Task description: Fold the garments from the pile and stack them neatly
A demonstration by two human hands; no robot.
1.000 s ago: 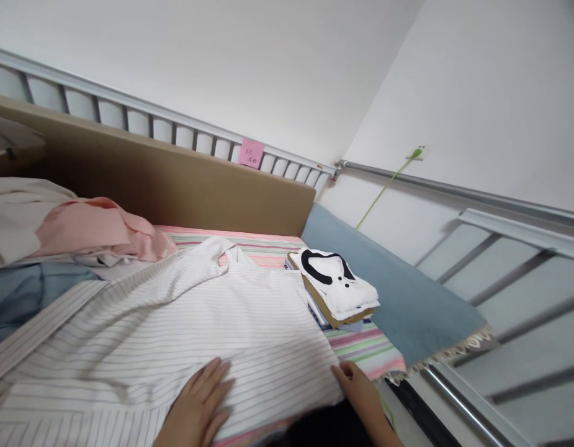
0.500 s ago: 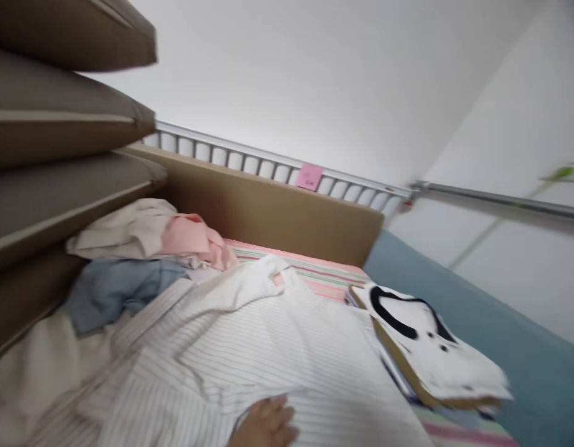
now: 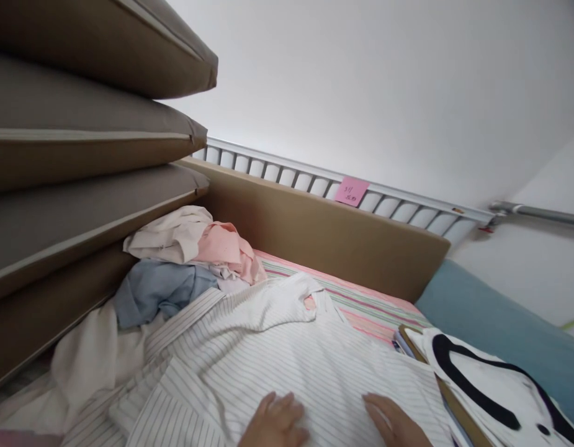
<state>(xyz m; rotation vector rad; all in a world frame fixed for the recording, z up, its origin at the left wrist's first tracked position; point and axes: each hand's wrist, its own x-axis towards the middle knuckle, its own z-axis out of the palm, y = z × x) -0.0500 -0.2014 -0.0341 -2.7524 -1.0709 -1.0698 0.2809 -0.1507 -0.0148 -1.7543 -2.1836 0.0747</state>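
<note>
The shirt (image 3: 309,354), white with thin dark stripes, lies spread over the near middle of the bed (image 3: 375,311), creased on its left side, and covers much of the striped sheet (image 3: 345,297). The left hand (image 3: 278,423) rests on it near the bottom of the view, palm down, fingers a little apart, its grip released. The right hand (image 3: 397,427) is at the shirt too, towards its right side, fingers stretched out and the grip slack, with no cloth seen pinched; the view cuts off both hands at the wrist side.

Just beyond the shirt's right side stands the folded stack, with a white top (image 3: 486,374) uppermost, its neckline edged in black, and a brown layer (image 3: 461,400) below. A blue mat (image 3: 501,307) runs along the bed's right edge behind the stack and meets the tan board (image 3: 324,230) at the far right corner. The board stands along the far edge, before a white railing (image 3: 277,174) that bears a pink note (image 3: 352,191).

On the left, beside the piled cushions (image 3: 82,146), crumpled cloths lie heaped: cream (image 3: 170,236) and pink (image 3: 226,248) at the back, blue (image 3: 161,288) in front, then beige (image 3: 89,357), nearest the left edge
</note>
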